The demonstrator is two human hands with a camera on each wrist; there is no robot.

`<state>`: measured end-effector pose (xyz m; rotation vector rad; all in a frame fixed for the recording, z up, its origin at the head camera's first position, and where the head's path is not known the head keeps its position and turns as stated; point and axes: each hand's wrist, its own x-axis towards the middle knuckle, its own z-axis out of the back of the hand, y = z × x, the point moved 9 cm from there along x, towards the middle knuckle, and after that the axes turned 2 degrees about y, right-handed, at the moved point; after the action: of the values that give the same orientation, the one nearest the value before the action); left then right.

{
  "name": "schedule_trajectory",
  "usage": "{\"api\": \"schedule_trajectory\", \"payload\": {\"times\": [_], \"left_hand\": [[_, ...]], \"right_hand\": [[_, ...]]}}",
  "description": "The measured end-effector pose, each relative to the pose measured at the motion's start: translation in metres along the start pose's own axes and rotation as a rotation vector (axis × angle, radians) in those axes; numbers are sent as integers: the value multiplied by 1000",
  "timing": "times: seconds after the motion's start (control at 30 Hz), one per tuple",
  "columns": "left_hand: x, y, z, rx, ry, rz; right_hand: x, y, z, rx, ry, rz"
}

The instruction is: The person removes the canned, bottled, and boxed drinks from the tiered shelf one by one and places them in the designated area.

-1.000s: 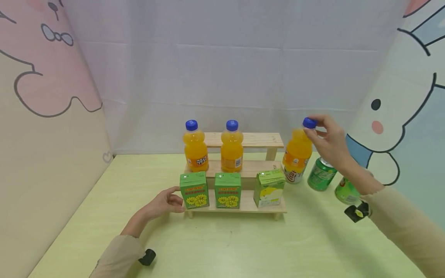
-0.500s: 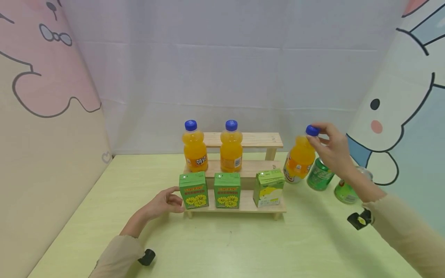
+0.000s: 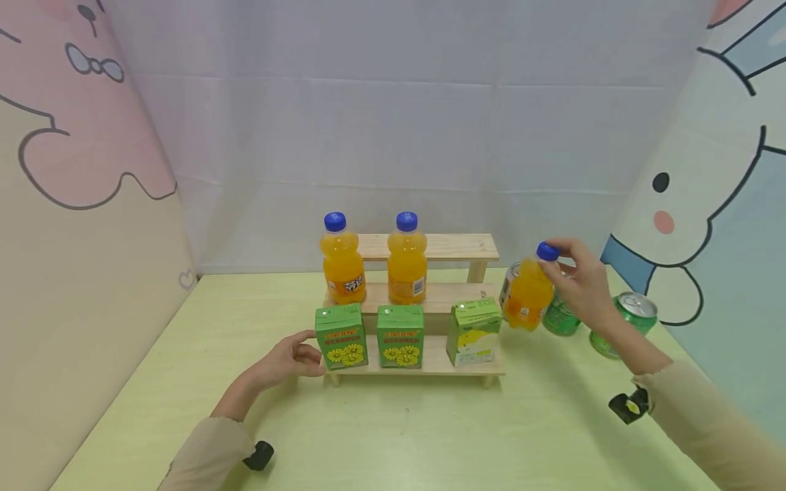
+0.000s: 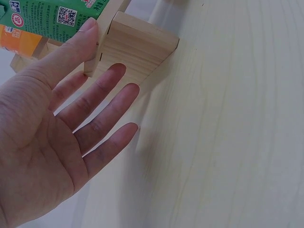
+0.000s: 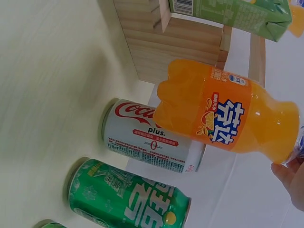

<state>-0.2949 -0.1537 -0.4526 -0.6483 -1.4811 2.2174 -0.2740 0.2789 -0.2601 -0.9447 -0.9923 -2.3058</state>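
My right hand (image 3: 580, 283) pinches an orange soda bottle (image 3: 528, 300) by its blue cap, just right of the wooden tiered shelf (image 3: 457, 298). In the right wrist view the bottle (image 5: 190, 107) is held clear of the table and overlaps a white Coca-Cola can (image 5: 147, 137). My left hand (image 3: 291, 358) is at the shelf's left end with relaxed, spread fingers. Its thumb (image 4: 78, 40) lies along the shelf end, close by a green drink carton (image 4: 52, 19). Two more orange soda bottles (image 3: 407, 262) stand on the middle tier.
On the lower tier are two green cartons with yellow flowers (image 3: 400, 337) and a lighter green carton (image 3: 474, 333). The top tier (image 3: 454, 245) runs behind. Right of the shelf stand green cans (image 5: 128, 194), one (image 3: 635, 310) beside my right forearm. A white curtain (image 3: 368, 136) hangs behind.
My right hand has lowered the soda bottle and brought it slightly nearer, uncovering part of the white can behind it. The left hand stays in place.
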Motion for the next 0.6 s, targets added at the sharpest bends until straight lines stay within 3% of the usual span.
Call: {"api": "schedule_trajectory", "payload": {"times": [0.27,0.6], "left_hand": [[0,-1,-1,4,-1,6],[-1,-1,0,2,-8,12]], "right_hand": [[-14,-9,-9,19,21,-52],[-18,9,-12,17,-14,-56]]}}
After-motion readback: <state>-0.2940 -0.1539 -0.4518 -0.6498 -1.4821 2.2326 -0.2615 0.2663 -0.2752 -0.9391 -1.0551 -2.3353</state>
